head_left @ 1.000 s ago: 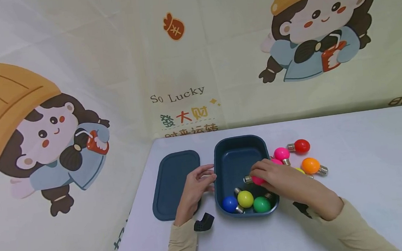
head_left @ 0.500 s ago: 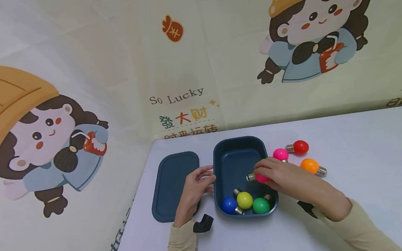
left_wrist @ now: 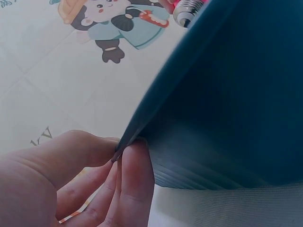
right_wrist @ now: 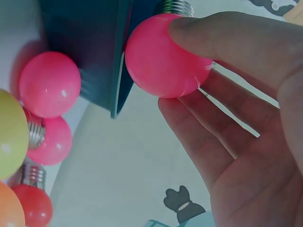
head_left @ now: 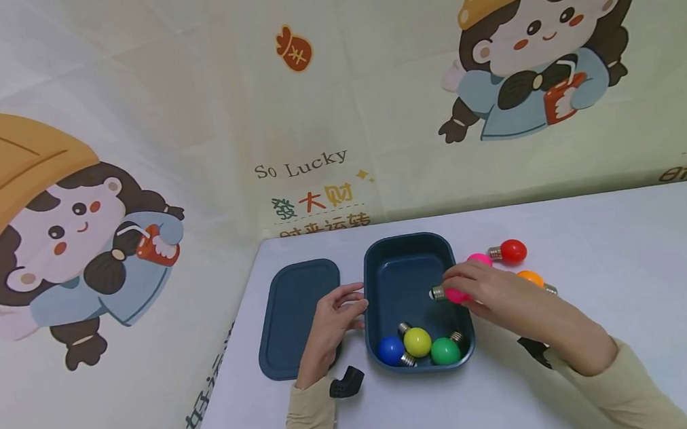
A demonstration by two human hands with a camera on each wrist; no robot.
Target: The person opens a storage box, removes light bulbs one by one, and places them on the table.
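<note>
A dark blue plastic box (head_left: 410, 270) sits on the table, with a blue light bulb (head_left: 390, 351), a yellow light bulb (head_left: 417, 342) and a green light bulb (head_left: 445, 351) at its near end. My left hand (head_left: 333, 317) pinches the box's left rim between thumb and index finger, as the left wrist view shows. My right hand (head_left: 494, 290) holds a pink light bulb (right_wrist: 158, 59) by its round globe, thumb on one side and fingers on the other. That bulb is over the box's right rim, its metal screw base pointing left over the inside.
Right of the box lie a red bulb (head_left: 514, 251), an orange bulb (head_left: 531, 278) and, partly behind my right hand, more pink bulbs (right_wrist: 49, 85) and a yellow one (right_wrist: 10, 135). A flat dark blue lid (head_left: 294, 321) lies left of the box. A printed cloth (head_left: 401, 100) hangs behind.
My right hand has shifted right and slightly away from me with the pink bulb, from above the box's inside to its right rim. The left hand has stayed at the left rim.
</note>
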